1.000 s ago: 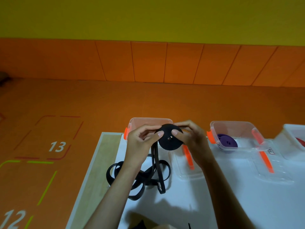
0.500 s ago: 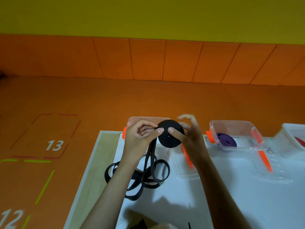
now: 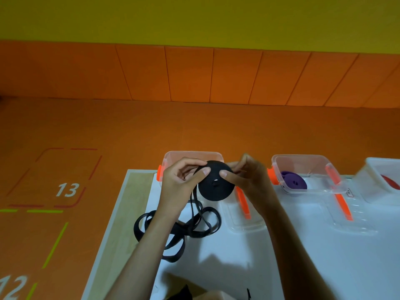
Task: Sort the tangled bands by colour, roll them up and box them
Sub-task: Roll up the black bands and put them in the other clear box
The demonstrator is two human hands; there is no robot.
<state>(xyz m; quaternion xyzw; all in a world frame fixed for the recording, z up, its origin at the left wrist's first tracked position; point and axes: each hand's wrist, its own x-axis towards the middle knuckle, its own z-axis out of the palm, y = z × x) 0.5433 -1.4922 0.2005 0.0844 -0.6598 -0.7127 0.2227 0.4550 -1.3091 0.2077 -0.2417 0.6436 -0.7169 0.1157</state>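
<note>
Your right hand (image 3: 249,180) has closed its lifted fingers back onto the roll (image 3: 216,187), thumb on its face. Your left hand (image 3: 179,185) pinches the roll's left edge. You hold it upright above the table (image 3: 281,267), in front of the left box (image 3: 192,155). Its tail (image 3: 194,226) drops into loops near the table's left edge. Bare surface lies right of the loops, nearer you. A purple roll (image 3: 294,182) sits in the next box (image 3: 303,159).

Both hands (image 3: 214,180) pinch black band roll (image 3: 215,184) above table (image 3: 281,267).
</note>
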